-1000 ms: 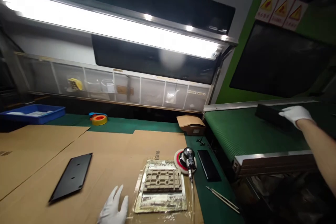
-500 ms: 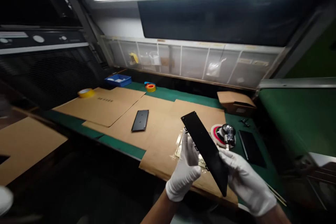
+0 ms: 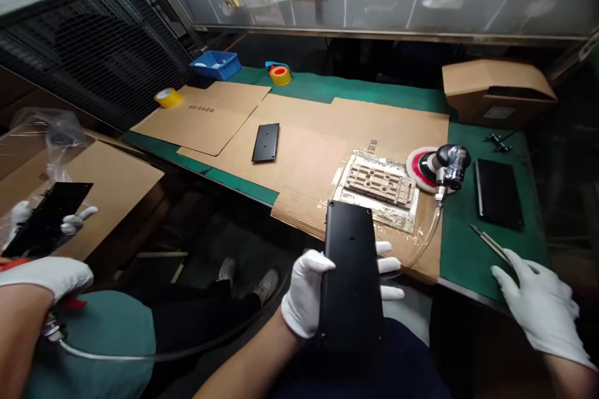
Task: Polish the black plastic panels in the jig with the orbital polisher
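Observation:
My left hand (image 3: 304,293) grips a flat black panel (image 3: 353,274) from beneath. Its thumb lies over the left edge, and the other fingertips show past the right edge. The panel has small holes near its corners and middle. At the right of the bench my right hand (image 3: 543,305) is at the near end of a thin, pen-like tool (image 3: 489,242) with a dark tip. Its thumb and forefinger are apart; whether they touch the tool is unclear. Another black panel (image 3: 500,193) lies just beyond that hand.
A slotted tan fixture (image 3: 379,184) sits on cardboard beside a round-pad sander (image 3: 442,168) with a hose. A further black panel (image 3: 266,142), yellow tape (image 3: 168,98), a blue tray (image 3: 218,66) and a carton (image 3: 498,92) are around. Co-workers' gloved hands (image 3: 60,274) work at left.
My right hand has let go of the black panel and moved right to the pen-like tool. The panel, now in my left hand alone, has turned more upright. The view has tipped down.

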A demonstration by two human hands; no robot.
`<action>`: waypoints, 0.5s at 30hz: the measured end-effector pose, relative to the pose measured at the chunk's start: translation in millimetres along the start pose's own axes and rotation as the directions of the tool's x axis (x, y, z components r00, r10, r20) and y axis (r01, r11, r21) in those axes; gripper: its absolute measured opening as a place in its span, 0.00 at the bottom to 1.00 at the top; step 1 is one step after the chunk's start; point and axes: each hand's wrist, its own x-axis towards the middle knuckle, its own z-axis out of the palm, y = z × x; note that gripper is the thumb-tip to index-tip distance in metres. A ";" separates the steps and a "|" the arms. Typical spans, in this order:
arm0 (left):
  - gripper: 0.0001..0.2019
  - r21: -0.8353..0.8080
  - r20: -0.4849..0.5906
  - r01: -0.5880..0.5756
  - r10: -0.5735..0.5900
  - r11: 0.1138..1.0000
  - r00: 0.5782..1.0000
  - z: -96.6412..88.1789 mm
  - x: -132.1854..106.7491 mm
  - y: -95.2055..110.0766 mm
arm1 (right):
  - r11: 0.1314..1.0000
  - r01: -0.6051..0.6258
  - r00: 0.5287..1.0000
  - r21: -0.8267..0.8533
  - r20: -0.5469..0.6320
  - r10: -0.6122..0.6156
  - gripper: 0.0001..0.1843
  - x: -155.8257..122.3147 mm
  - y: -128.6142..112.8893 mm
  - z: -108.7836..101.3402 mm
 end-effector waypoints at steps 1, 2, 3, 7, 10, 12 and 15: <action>0.43 -0.042 0.004 0.046 -0.046 0.998 0.999 1.2 -3.0 1.2 | 1.000 0.006 0.999 0.004 0.042 -0.006 0.29 -0.6 5.2 0.2; 0.43 -0.069 -0.008 0.072 -0.073 0.995 0.997 2.8 -5.6 1.7 | 0.999 0.015 0.997 0.029 0.081 -0.017 0.28 -1.2 6.7 -1.5; 0.41 -0.082 -0.035 0.083 -0.086 0.993 0.996 4.7 -7.9 1.4 | 0.998 0.015 0.993 0.064 0.112 -0.022 0.27 -1.6 5.6 -4.1; 0.27 -0.030 -0.238 -0.019 0.011 0.999 0.971 11.4 -15.2 -8.4 | 0.995 -0.068 0.980 0.077 0.194 0.052 0.26 -0.9 -7.8 -15.7; 0.14 0.033 -0.423 -0.104 0.108 0.994 0.900 13.8 -20.2 -18.6 | 0.988 -0.156 0.974 -0.009 0.167 0.156 0.26 -5.3 -17.9 -27.0; 0.11 0.036 -0.519 -0.105 0.108 0.994 0.848 14.7 -22.7 -23.6 | 0.969 -0.244 0.963 0.048 0.129 0.236 0.25 -15.0 -28.0 -40.7; 0.06 0.054 -0.584 -0.085 0.101 0.995 0.805 15.3 -25.6 -28.7 | 0.859 -0.340 0.939 0.382 0.197 0.283 0.26 -43.4 -56.6 -71.2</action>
